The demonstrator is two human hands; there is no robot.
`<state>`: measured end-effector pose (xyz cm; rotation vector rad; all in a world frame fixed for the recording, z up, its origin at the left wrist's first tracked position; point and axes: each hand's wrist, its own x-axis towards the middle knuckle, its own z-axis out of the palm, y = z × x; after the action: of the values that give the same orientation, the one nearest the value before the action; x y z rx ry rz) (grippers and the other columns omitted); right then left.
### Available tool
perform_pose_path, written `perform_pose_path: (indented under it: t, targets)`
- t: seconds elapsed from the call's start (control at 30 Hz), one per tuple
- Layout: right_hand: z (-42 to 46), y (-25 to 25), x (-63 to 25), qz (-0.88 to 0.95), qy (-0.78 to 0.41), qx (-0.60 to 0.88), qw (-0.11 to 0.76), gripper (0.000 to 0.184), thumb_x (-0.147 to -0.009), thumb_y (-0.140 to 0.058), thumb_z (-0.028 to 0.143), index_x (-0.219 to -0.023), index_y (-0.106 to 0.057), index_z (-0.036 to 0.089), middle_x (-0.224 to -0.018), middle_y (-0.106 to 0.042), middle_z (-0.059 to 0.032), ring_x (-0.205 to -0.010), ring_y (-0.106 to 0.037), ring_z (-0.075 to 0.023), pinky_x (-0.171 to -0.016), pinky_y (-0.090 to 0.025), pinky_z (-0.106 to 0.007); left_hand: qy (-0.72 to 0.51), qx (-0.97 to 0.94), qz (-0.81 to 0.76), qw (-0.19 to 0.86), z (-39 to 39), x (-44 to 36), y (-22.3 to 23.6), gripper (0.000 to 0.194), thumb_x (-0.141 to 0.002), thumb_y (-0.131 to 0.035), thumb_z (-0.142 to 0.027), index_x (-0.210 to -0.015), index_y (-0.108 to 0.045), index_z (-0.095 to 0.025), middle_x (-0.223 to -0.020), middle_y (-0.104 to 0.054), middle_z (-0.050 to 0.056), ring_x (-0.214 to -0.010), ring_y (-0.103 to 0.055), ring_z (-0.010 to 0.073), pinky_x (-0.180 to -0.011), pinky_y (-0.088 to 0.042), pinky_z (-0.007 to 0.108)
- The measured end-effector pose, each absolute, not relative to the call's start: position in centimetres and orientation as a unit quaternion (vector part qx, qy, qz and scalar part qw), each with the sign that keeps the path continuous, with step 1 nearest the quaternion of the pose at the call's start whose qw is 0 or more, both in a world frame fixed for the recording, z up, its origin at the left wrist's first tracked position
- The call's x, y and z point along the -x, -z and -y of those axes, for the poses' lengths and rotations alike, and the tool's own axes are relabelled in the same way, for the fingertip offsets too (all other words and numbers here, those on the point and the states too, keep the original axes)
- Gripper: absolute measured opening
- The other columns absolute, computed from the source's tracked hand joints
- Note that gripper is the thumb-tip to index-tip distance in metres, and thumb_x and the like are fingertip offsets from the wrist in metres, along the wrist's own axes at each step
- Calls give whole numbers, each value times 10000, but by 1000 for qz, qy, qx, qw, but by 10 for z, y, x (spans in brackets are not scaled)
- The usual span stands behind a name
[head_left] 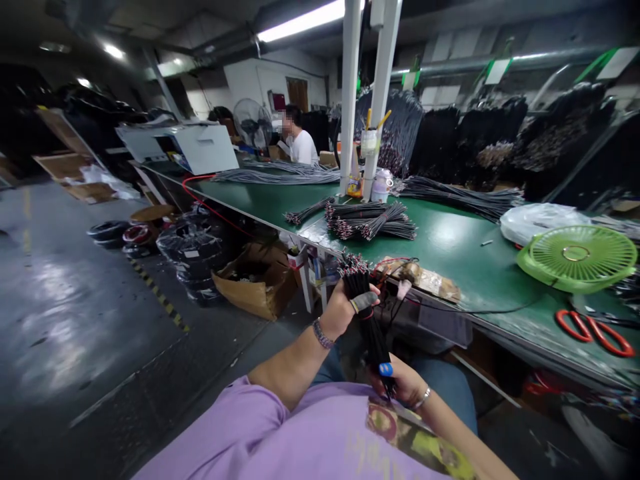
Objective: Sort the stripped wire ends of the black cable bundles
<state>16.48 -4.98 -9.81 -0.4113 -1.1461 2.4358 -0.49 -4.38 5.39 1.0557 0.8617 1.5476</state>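
Observation:
A thick bundle of black wires [373,337] with reddish, bare-looking tips stands tilted in front of my chest, over my lap. My left hand [345,310] is closed round its upper part, a grey wrap on the thumb. Lower down, my right hand [404,381] grips the bottom end, with a blue band on one finger. A thin red tie circles the bundle between the two hands. Just past the wire tips, at the bench edge, lies a worn, tape-covered wooden piece [433,283] with red and black leads beside it.
On the green bench [450,237] lie piled wire bundles [370,220], a green fan [575,253], red-handled scissors [595,331] and a plastic bag [540,221]. White posts [350,100] rise from it. A cardboard box [260,283] sits on the floor left. A person [301,143] sits beyond.

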Motion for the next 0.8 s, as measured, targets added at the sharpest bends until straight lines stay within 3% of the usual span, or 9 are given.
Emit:
perform_pose_path:
  t: [0.13,0.27,0.43,0.53,0.63,0.8]
  targets:
    - [46,92,-169,457,-845,182,209,513,-587,-753,510,-868,-617,103,-547,-536,9,-473,-498,-105,-431,-401,-206,-631,-465,-346,516,45,5,-54,349,-695,-733,-359,-930,-625,-126,-902,-685,82,-666,-666,153,-599,-486,246]
    - [36,72,-174,633,-722,233,150,494,-636,-739,496,-914,-654,97,-722,-628,-46,-689,-567,-163,-651,-490,-293,-635,-443,-322,545,45,4,-49,300,-727,-697,-365,-871,-630,-110,-779,-662,60,-625,-641,144,-579,-470,248]
    - [22,38,-180,761,-620,181,67,622,-652,-725,499,-1138,-603,131,-1028,-646,-65,-932,-573,-239,-894,-455,-386,-639,-439,-274,570,47,5,-40,272,-700,-708,-356,-780,-639,-105,-710,-635,46,-602,-610,139,-569,-448,255]
    - [17,23,-176,791,-580,184,60,674,-644,-739,482,-1202,-559,149,-1072,-636,-63,-959,-567,-246,-907,-449,-389,-633,-449,-257,576,48,8,-38,257,-684,-720,-338,-755,-648,-101,-715,-634,51,-618,-605,142,-584,-443,259]
    - [20,23,-162,770,-593,194,137,643,-650,-733,489,-1163,-556,144,-1019,-630,-57,-941,-564,-229,-880,-460,-377,-635,-438,-248,586,48,8,-37,252,-676,-724,-332,-759,-648,-106,-733,-637,54,-646,-607,150,-593,-447,259]
    - [35,41,-133,709,-586,279,275,493,-640,-729,513,-909,-568,133,-803,-575,-25,-739,-512,-165,-687,-456,-298,-618,-443,-271,590,50,5,-35,246,-688,-724,-319,-790,-631,-116,-769,-651,56,-652,-611,142,-619,-471,259]
